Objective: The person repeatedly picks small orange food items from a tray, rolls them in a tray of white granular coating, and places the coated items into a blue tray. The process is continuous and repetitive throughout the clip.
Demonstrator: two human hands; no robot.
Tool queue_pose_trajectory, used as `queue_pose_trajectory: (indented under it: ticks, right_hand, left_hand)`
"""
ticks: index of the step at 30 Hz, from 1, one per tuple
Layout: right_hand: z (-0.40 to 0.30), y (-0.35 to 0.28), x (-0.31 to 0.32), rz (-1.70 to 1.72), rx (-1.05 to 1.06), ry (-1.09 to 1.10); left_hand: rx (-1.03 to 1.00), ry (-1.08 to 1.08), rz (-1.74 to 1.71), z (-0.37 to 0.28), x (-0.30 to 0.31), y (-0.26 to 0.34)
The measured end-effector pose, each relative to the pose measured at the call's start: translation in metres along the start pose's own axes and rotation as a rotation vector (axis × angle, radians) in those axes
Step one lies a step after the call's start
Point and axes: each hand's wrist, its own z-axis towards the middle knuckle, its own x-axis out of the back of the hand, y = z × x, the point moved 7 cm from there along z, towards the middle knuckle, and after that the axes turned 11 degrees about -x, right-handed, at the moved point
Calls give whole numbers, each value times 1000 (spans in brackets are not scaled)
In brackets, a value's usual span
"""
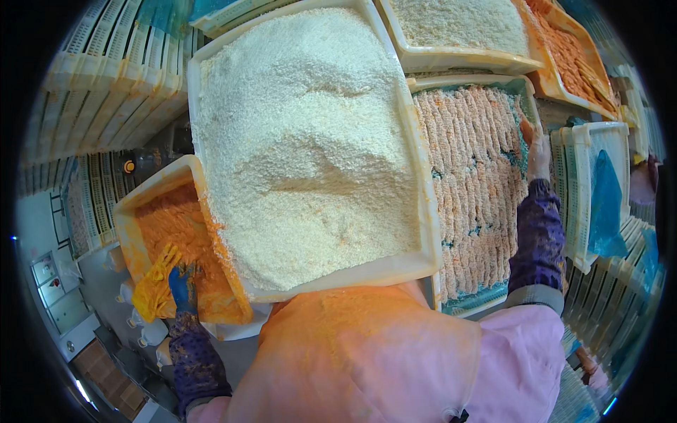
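My left hand [183,285], in a blue glove, is at the orange-coated strips [172,224] in a plastic tub on the left, beside a pair of yellow rubber gloves [157,283]. Its fingers are partly hidden in the orange mass. Before me stands a large white tub [429,222] of pale breadcrumbs [307,132]. To its right, a crate [476,79] lined with blue-green film holds rows of breaded strips [470,185]. My right hand [535,145] rests at this crate's right edge; whether its fingers hold the film or rim cannot be told.
Stacked perforated crates [106,79] stand at the upper left. Nested white crates [587,158] with blue film [606,211] are at the right. Another crumb tub [460,55] and a tub of orange strips [576,69] lie at the upper right. Another person's arm [587,362] shows at the lower right.
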Motion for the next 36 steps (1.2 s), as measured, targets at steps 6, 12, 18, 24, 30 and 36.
queue_pose_trajectory:
  ticks: [6, 12, 18, 24, 30, 36]
  right_hand:
    - [71, 5, -35, 151, 10, -75]
    - [41, -2, -32, 222, -20, -34]
    - [31, 57, 25, 327, -12, 17]
    - [-174, -125, -89, 374, 242, -232]
    - [-344, -91, -262, -484, 27, -942]
    - [-433, -115, -328, -427, 670, -1087]
  left_hand:
    - [101, -302, 249, -3, -86, 72]
    - [-513, -418, 1154, -43, -52, 14]
    - [-41, -323, 649, -40, -40, 28]
    - [15, -216, -42, -48, -48, 31]
    - [-160, -6, -318, -52, -61, 107]
    - [-290, -190, -162, -68, -65, 241]
